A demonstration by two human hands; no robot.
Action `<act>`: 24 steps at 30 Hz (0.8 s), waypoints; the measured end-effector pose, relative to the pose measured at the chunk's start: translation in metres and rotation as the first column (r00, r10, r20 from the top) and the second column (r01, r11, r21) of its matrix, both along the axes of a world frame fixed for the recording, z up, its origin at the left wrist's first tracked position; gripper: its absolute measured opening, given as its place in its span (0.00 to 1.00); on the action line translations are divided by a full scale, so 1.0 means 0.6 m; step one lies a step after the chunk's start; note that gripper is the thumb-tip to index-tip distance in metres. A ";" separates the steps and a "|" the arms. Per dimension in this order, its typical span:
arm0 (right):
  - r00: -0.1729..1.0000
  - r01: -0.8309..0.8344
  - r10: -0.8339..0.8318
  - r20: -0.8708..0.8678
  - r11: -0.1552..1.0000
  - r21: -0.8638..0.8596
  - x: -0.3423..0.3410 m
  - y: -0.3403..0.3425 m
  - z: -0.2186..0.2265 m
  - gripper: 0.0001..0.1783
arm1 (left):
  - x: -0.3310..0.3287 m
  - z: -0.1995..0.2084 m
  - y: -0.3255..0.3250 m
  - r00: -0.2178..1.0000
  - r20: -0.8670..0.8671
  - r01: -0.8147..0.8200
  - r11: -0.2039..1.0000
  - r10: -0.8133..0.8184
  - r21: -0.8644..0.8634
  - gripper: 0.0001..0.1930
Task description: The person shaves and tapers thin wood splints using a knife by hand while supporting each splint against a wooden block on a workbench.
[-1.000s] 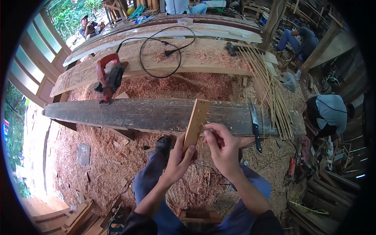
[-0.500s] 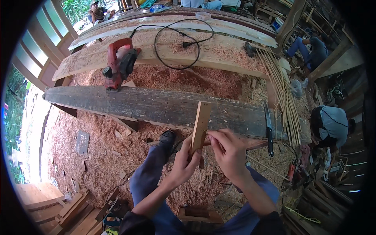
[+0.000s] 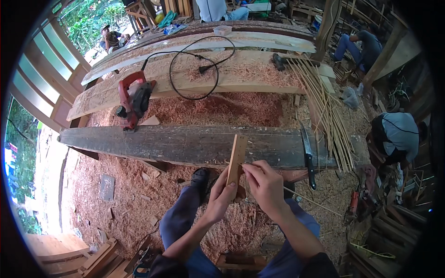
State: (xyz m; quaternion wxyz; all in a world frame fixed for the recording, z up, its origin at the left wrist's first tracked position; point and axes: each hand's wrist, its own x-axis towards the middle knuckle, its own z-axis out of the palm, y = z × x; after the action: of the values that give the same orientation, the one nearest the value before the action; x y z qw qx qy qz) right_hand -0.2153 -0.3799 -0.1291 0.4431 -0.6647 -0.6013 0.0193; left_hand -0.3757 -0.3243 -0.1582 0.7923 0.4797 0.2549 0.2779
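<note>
By the plank [image 3: 194, 144], the left hand [image 3: 221, 195] grips an already holed block [image 3: 235, 160], the right hand [image 3: 267, 183] pinches one stick [image 3: 315, 202]; the bundle [image 3: 333, 127] lies untouched.

The strip [image 3: 235, 158] is golden tan, specked with tiny dark dots. The bench [image 3: 185, 144] is dark grey with paler streaks. The planer [image 3: 133, 99] is red and black, the cord [image 3: 194, 99] black. The sticks [image 3: 330, 119] are straw yellow, the shavings [image 3: 134, 204] pinkish tan, the trousers [image 3: 178, 214] blue. The knife [image 3: 308, 154] has a silver-grey blade [image 3: 306, 142] and a black handle [image 3: 311, 176].
</note>
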 end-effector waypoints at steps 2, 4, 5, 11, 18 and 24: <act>1.000 0.017 -0.017 -0.004 1.000 0.009 0.003 -0.002 0.000 0.11 | 0.010 -0.001 -0.001 1.000 -0.027 -0.016 1.000 0.016 0.000 0.29; 0.999 0.030 -0.030 -0.011 0.999 0.015 0.005 -0.004 0.001 0.11 | 0.017 -0.007 -0.003 0.999 -0.003 -0.053 0.998 0.053 0.032 0.28; 0.999 0.036 -0.036 0.002 0.999 0.004 0.007 -0.006 0.004 0.11 | 0.018 -0.008 -0.004 0.999 -0.007 -0.050 0.998 0.051 0.028 0.28; 0.995 0.066 -0.065 0.075 0.998 -0.007 0.010 -0.012 0.010 0.10 | 0.018 -0.017 0.002 0.978 -0.175 -0.037 0.924 0.111 0.379 0.28; 0.993 0.024 -0.029 -0.118 0.999 -0.039 0.011 -0.014 0.000 0.09 | 0.015 -0.017 0.008 0.932 -0.258 0.021 0.670 0.255 0.742 0.28; 0.969 0.008 -0.016 -0.245 0.999 -0.036 0.011 -0.012 0.008 0.09 | 0.018 -0.001 -0.001 0.915 -0.294 0.018 0.699 0.277 0.715 0.27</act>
State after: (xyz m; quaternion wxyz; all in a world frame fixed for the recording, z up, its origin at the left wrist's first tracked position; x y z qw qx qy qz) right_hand -0.2085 -0.3871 -0.1242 0.5026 -0.6683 -0.5375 0.1090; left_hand -0.3649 -0.3251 -0.1589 0.4617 0.7698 0.3118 0.3115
